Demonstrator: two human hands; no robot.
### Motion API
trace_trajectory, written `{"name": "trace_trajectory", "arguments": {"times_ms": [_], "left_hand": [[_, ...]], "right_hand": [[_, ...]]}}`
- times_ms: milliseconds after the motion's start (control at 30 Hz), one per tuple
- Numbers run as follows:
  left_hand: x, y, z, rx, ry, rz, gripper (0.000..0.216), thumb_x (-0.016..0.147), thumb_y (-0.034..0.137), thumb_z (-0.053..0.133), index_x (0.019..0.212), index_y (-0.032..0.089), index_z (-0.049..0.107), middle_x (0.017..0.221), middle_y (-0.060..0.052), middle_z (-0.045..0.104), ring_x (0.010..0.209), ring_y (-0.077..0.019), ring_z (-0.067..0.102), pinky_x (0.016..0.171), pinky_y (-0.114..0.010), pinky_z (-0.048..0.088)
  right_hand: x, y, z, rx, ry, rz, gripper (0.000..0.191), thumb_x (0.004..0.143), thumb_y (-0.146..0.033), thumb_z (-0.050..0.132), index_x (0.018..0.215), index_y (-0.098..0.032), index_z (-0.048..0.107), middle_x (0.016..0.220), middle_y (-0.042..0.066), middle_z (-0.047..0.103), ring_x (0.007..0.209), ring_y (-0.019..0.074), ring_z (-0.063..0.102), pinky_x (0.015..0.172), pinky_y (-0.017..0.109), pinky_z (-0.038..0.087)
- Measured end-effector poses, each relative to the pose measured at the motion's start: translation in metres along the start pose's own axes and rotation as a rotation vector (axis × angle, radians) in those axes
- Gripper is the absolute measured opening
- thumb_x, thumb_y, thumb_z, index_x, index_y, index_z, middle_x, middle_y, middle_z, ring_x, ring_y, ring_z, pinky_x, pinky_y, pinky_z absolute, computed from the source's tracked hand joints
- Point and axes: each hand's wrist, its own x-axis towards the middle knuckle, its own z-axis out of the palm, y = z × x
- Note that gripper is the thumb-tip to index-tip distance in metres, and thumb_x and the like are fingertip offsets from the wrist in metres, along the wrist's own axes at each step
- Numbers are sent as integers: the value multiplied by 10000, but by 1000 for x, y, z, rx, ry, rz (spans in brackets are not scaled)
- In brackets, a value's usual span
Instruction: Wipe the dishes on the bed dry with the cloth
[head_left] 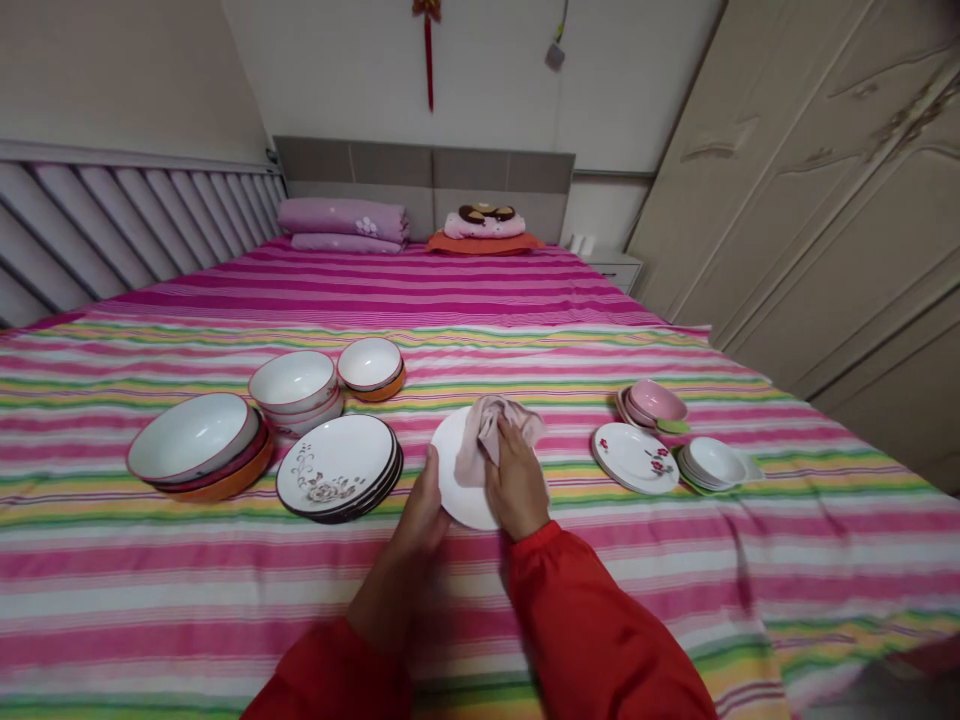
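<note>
A white plate (454,485) is in front of me, over the striped cloth. My left hand (424,505) grips its left rim, with the thumb on top and the other fingers hidden beneath. A crumpled pale pink cloth (487,425) lies against the plate's upper face, bunched under my right hand (517,485), whose fingers press into it. To the left stands a stack of dark-rimmed plates (341,460) with a brown flower print. On the right there is a stack of white plates (636,458) with red flowers.
Bowl stacks stand at left: large bowls (191,440), medium bowls (294,385) and small bowls (371,365). At right are pink bowls (656,400) and small white bowls (716,462). Folded bedding (341,220) and a pillow pile (485,228) lie by the headboard (502,180).
</note>
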Motion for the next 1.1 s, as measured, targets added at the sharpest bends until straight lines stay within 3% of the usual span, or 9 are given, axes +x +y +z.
{"name": "trace_trajectory", "arguments": {"times_ms": [133, 233, 400, 533, 633, 700, 767, 967, 1100], "left_hand": [[-2, 12, 0, 5, 159, 149, 561, 876, 544, 411, 1316, 206, 497, 1257, -77, 617, 1239, -206, 497, 1068, -343, 367], [-4, 20, 0, -35, 240, 248, 573, 865, 571, 405, 1326, 240, 485, 1293, -59, 592, 1234, -202, 503, 1053, -333, 384], [-3, 30, -1, -148, 238, 334, 611, 858, 618, 354, 1332, 255, 482, 1339, -55, 552, 1268, -203, 464, 1065, -332, 365], [0, 30, -4, -171, 222, 329, 596, 871, 609, 331, 1339, 266, 470, 1354, -46, 537, 1262, -213, 471, 1054, -350, 382], [1, 24, -3, -126, 202, 298, 585, 871, 604, 343, 1336, 273, 470, 1340, -39, 552, 1238, -222, 498, 1033, -360, 412], [1, 19, -2, -82, 173, 266, 604, 861, 610, 366, 1334, 250, 475, 1315, -57, 574, 1222, -230, 513, 1028, -364, 420], [0, 16, 0, -44, 148, 236, 620, 846, 606, 411, 1328, 222, 482, 1287, -78, 596, 1205, -237, 529, 1032, -367, 420], [7, 9, -4, 82, -52, 196, 687, 793, 689, 404, 1282, 219, 513, 1296, -112, 583, 1206, -290, 520, 991, -469, 437], [15, -5, -16, 405, 22, 156, 674, 688, 646, 604, 1157, 162, 604, 1265, -184, 587, 1179, -337, 533, 953, -507, 442]], "right_hand": [[5, -2, -17, -86, 63, 288, 440, 891, -221, 356, 1296, -133, 506, 1188, 135, 611, 1097, 251, 553, 872, 366, 440], [7, -4, -33, -230, 23, 504, 361, 902, -315, 372, 1096, -140, 621, 893, 110, 674, 806, 227, 607, 654, 304, 412], [9, -6, -50, -291, 77, 425, 281, 795, -418, 548, 727, -156, 624, 740, 78, 623, 722, 199, 544, 607, 278, 345], [10, -13, -50, 255, 257, 401, 433, 841, -531, 480, 604, -176, 556, 586, 6, 541, 580, 134, 481, 558, 250, 364], [7, -12, -39, 755, -9, 467, 470, 828, -565, 501, 566, -177, 537, 451, -35, 481, 410, 91, 408, 421, 216, 315], [4, -8, -30, 937, -206, 533, 458, 782, -570, 571, 549, -178, 520, 372, -50, 455, 321, 72, 354, 345, 196, 245], [2, -2, -23, 1046, -264, 614, 438, 755, -555, 613, 562, -174, 519, 331, -45, 467, 269, 63, 329, 299, 178, 194], [12, 6, -27, 1260, -51, 801, 306, 689, -422, 707, 681, -142, 585, 364, -36, 521, 264, 79, 413, 241, 153, 245], [28, 23, -36, 1283, 175, 853, 258, 711, -352, 705, 671, -136, 569, 392, -28, 537, 306, 87, 470, 281, 163, 377]]}}
